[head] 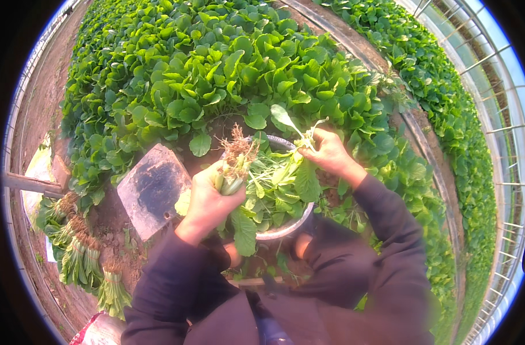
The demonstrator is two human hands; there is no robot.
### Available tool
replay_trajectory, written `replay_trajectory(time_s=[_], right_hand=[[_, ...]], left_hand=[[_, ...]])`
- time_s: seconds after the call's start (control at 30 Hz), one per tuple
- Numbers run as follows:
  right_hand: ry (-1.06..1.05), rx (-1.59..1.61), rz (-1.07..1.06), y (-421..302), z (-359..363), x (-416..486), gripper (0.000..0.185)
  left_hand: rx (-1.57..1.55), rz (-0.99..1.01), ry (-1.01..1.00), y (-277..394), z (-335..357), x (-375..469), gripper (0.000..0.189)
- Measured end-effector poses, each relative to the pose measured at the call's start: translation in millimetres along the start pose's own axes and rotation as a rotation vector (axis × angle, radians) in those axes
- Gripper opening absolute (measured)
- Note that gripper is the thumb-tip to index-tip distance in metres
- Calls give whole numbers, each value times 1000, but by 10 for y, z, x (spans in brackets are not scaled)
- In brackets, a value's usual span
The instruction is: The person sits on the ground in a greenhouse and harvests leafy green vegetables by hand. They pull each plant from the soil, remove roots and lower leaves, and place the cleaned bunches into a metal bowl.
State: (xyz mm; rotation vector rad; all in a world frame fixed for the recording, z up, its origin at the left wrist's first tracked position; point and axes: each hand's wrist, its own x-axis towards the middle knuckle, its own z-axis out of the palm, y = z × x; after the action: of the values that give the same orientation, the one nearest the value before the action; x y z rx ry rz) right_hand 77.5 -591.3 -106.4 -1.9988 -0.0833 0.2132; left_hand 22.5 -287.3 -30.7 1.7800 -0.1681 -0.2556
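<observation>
My left hand (210, 198) grips a bunch of leafy greens (234, 183) by the stems, with the tangled brown roots pointing up and leaves hanging below. In my right hand (331, 153) are some loose leaves and stems (304, 142), pinched between thumb and fingers. Both hands are above a round bucket (288, 230) between my legs. Loose green leaves and stems (275, 202) fill much of it. Left of the bucket lies a flat, soil-stained square board (152, 187).
Dense leafy plants (202, 73) grow ahead and to the right. Several tied bunches of greens (74, 254), roots up, stand on soil at left. A wooden bar (31, 183), a printed sack (99, 330) and a dark hose (426, 133) are nearby. Greenhouse framing (486, 58) curves along the right.
</observation>
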Motion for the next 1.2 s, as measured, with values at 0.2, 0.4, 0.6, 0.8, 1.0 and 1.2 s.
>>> replay_trajectory(time_s=[0.2,0.4,0.6,0.8,1.0,1.2], right_hand=[[51,107,-116,-576,255,-227,26],[293,427,-22,-1051,517,-607,16],[460,633,30,-1019,547,-656,12],[564,-203,-255,-755,527,-498,26],[612,213,-20,-553,296,-303,38],[-91,-668,140,-360,639,-486,81]], left_hand=[[74,165,-25,-336,197,11,63],[526,595,-31,-145,325,-81,51],[600,716,-20,-48,305,-135,34],[670,657,-77,-98,198,-169,35],[626,539,-18,-138,-35,-138,36],[329,495,-22,-116,-192,-68,35]])
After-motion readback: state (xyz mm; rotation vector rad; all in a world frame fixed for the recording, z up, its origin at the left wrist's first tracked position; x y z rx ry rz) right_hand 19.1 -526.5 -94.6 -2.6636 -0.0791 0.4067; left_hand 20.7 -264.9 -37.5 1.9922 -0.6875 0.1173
